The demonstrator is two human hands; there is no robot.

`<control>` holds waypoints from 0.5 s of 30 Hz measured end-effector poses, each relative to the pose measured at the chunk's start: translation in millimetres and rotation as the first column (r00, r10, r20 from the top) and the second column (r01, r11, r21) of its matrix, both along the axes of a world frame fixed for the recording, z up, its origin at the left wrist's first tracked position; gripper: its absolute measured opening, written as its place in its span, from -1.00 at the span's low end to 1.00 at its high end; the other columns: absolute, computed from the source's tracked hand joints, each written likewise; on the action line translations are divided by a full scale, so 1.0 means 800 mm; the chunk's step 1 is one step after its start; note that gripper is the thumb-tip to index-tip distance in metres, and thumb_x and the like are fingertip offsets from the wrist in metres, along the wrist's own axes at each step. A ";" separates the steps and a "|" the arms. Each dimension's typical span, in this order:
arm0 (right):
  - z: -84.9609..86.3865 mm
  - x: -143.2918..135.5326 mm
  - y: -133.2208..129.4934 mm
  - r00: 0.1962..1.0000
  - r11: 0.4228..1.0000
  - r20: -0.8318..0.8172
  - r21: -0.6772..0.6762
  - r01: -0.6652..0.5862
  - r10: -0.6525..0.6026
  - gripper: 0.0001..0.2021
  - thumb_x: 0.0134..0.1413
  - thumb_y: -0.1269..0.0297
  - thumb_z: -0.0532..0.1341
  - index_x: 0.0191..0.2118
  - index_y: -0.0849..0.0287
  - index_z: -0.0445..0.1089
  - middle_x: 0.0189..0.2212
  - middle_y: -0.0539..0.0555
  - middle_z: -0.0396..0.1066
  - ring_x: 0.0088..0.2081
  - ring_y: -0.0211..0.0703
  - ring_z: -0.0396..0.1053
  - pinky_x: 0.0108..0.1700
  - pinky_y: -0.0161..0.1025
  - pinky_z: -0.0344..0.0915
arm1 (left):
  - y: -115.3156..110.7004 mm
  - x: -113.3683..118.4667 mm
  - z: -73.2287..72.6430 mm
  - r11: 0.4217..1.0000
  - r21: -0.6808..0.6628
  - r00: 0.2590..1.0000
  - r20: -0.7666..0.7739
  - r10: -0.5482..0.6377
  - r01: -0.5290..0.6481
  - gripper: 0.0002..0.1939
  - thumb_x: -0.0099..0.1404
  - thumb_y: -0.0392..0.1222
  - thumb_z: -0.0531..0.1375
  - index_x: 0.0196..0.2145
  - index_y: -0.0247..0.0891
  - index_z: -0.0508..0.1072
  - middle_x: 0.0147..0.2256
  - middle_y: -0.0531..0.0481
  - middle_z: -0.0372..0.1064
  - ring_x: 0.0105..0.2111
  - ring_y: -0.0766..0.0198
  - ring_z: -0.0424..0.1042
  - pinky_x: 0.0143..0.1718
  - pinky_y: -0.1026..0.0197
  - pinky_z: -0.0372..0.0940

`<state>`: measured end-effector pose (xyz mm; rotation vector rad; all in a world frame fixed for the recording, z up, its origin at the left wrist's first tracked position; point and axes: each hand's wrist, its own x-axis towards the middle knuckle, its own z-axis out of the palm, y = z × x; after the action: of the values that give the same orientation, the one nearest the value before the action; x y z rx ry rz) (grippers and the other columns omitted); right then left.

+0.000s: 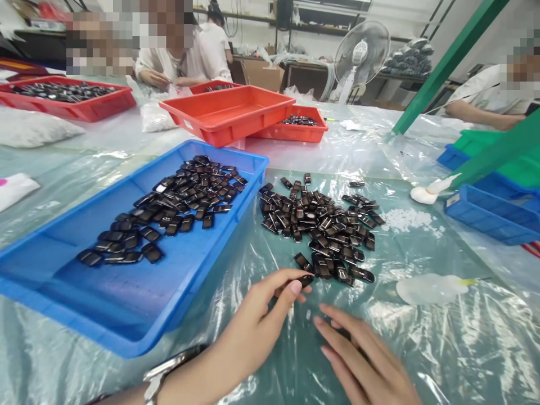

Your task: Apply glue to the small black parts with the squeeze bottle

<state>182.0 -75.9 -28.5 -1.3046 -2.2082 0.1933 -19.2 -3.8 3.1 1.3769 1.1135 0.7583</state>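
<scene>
My left hand (270, 304) pinches a small glossy black plastic piece (306, 279) between thumb and fingers at the near edge of a heap. My right hand (358, 354) is just right of it, its fingers stretched out and a little apart. Something dark shows between its fingers, too hidden to name. A tiny whitish piece (308, 315) is close to its fingertips. The heap of like black pieces (320, 219) lies on the plastic-covered table ahead of both hands. More of them fill the far part of a blue tray (126, 304) on the left.
Small clear bits (411, 220) lie scattered right of the heap, near a flat translucent patch (434, 289) and a white bundle (430, 191). Red trays (228, 115) stand behind the blue one. Blue bins (493, 214) and a green post (447, 67) are at right. Other people sit across.
</scene>
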 end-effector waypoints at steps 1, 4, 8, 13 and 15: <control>0.001 -0.006 0.010 0.996 0.996 0.022 -0.013 -0.083 0.083 -0.60 0.36 0.51 0.04 0.19 0.11 0.38 0.07 0.19 0.47 -0.06 0.03 0.51 -0.22 -0.19 0.52 | 0.001 0.000 0.001 1.000 0.007 1.000 0.008 -0.004 0.004 -0.65 0.49 0.02 0.03 -0.02 -0.21 0.49 -0.16 -0.12 0.53 -0.14 0.09 0.50 -0.15 0.06 0.35; 0.000 -0.017 0.038 0.990 0.989 -0.001 -0.039 -0.140 0.140 -0.57 0.23 0.63 0.01 0.06 0.22 0.49 -0.09 0.24 0.52 -0.19 0.13 0.54 -0.40 -0.13 0.50 | 0.005 0.000 0.002 0.999 0.029 0.999 0.033 -0.027 0.026 -0.67 0.49 -0.01 0.03 -0.05 -0.21 0.50 -0.20 -0.09 0.52 -0.19 0.13 0.50 -0.19 0.10 0.37; -0.003 -0.021 0.055 0.979 0.989 -0.197 -0.129 -0.072 0.045 -0.62 0.25 0.60 0.01 -0.07 0.15 0.52 -0.20 0.20 0.49 -0.23 0.06 0.53 -0.33 -0.13 0.47 | 0.008 0.000 0.002 0.997 0.059 0.998 0.046 -0.043 0.040 -0.69 0.49 -0.06 0.02 -0.08 -0.20 0.52 -0.25 -0.06 0.52 -0.23 0.14 0.50 -0.21 0.10 0.38; 0.020 -0.014 0.045 0.791 0.922 -0.574 -0.387 -0.033 -0.213 -0.86 0.41 0.32 0.10 -0.15 -0.04 0.39 -0.25 0.00 0.39 -0.32 -0.24 0.43 -0.29 -0.34 0.39 | 0.002 -0.002 -0.001 0.973 0.226 0.998 -0.039 -0.048 0.056 -0.76 0.50 -0.18 0.08 0.01 -0.13 0.49 -0.09 -0.04 0.49 -0.09 0.14 0.48 -0.09 0.07 0.36; 0.031 -0.013 0.040 0.666 0.869 -0.683 -0.484 -0.105 -0.300 -0.87 0.41 0.20 0.11 -0.20 -0.06 0.38 -0.34 -0.05 0.38 -0.40 -0.28 0.39 -0.32 -0.35 0.38 | -0.002 -0.003 -0.002 0.935 0.338 0.993 -0.069 -0.091 0.109 -0.75 0.50 -0.28 0.10 0.04 -0.10 0.47 -0.05 -0.01 0.46 -0.07 0.20 0.47 -0.06 0.14 0.37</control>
<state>171.5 -43.7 -4.0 -1.2644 -1.3878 1.1080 -21.2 -5.3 1.9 1.7412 0.9721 0.8742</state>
